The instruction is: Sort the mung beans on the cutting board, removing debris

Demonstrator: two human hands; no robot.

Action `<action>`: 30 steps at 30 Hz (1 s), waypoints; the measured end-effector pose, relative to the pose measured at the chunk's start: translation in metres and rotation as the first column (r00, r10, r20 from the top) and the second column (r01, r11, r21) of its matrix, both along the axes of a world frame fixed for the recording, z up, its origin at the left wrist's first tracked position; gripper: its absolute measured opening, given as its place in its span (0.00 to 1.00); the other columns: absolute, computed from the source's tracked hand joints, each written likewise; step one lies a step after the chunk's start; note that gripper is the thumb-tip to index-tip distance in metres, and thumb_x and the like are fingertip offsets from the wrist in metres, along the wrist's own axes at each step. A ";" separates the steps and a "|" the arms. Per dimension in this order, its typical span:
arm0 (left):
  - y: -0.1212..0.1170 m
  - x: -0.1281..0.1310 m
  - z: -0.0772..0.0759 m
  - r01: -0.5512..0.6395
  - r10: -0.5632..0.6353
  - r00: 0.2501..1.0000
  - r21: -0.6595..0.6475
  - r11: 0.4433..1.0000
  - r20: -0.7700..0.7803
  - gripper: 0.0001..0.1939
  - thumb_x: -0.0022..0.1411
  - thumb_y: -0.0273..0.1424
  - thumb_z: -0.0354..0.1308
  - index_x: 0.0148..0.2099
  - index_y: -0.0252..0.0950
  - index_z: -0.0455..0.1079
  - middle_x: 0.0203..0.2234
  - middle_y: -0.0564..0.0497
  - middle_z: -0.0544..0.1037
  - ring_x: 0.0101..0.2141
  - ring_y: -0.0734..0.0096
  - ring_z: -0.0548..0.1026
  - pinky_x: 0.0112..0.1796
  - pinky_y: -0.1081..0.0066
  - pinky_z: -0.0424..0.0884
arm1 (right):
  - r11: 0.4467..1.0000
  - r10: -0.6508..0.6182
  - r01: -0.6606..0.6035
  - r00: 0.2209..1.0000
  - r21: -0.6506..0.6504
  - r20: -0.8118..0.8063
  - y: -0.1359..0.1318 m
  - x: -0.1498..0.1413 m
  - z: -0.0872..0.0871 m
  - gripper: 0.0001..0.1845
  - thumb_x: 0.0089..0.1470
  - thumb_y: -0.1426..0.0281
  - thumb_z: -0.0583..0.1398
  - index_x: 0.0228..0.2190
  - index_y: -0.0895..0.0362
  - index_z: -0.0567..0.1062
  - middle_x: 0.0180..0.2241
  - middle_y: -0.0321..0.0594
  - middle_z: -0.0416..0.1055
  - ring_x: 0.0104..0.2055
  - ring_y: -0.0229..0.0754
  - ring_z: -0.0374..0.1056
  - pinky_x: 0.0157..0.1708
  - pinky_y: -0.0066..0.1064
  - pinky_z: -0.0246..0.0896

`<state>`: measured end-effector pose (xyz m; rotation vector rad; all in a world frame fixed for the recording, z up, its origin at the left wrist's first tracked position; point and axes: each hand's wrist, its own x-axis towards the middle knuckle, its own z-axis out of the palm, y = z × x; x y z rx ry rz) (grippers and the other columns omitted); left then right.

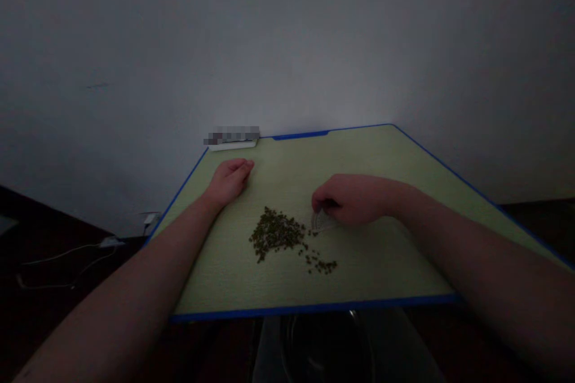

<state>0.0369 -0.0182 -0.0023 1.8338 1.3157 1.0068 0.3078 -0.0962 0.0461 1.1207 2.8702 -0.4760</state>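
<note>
A heap of small greenish-brown beans or seeds (276, 234) lies on the pale green tabletop (215, 287). A smaller scatter of them (321, 266) spreads to the right, toward the near edge. My right hand (350, 198) pinches a clear plastic protractor (322, 224), its curved edge standing against the table beside a few loose seeds. Part of the protractor is hidden behind the fingers. Left of the heap and farther back, my left hand (230, 181) rests on the table with fingers curled in and nothing visible in them.
Blue edging (309, 309) runs round the table. At the back left corner sits a white, box-like object (233, 145), partly blurred out. Below the near edge, a round metal bowl (369, 347) is between my legs. White cables (110, 243) hang at the left, and a wall (287, 42) stands behind.
</note>
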 end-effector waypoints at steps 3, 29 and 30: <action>0.002 -0.002 -0.003 0.012 -0.012 1.000 0.018 1.000 0.014 0.19 0.58 0.40 0.49 0.19 0.36 0.56 0.10 0.58 0.57 0.14 0.81 0.55 0.17 0.74 0.49 | 1.000 -0.006 0.007 1.000 -0.019 0.028 -0.001 0.002 0.002 0.17 0.43 0.76 0.55 0.36 0.55 0.77 0.34 0.40 0.75 0.31 0.40 0.68 0.29 0.28 0.57; -0.002 0.002 0.003 -0.025 0.024 1.000 -0.009 1.000 -0.012 0.19 0.58 0.38 0.48 0.18 0.36 0.56 0.09 0.57 0.57 0.13 0.80 0.55 0.17 0.74 0.50 | 0.998 -0.001 0.004 0.998 -0.056 0.058 -0.012 -0.002 0.012 0.17 0.40 0.75 0.56 0.35 0.55 0.76 0.27 0.37 0.75 0.24 0.36 0.65 0.22 0.26 0.51; -0.002 0.002 0.003 -0.025 0.025 1.000 -0.015 1.000 -0.002 0.19 0.58 0.38 0.48 0.18 0.36 0.56 0.09 0.57 0.57 0.13 0.80 0.55 0.16 0.74 0.50 | 0.999 -0.011 0.015 0.997 -0.049 0.073 -0.013 -0.002 0.012 0.17 0.40 0.75 0.56 0.35 0.55 0.76 0.27 0.38 0.75 0.24 0.37 0.65 0.22 0.26 0.51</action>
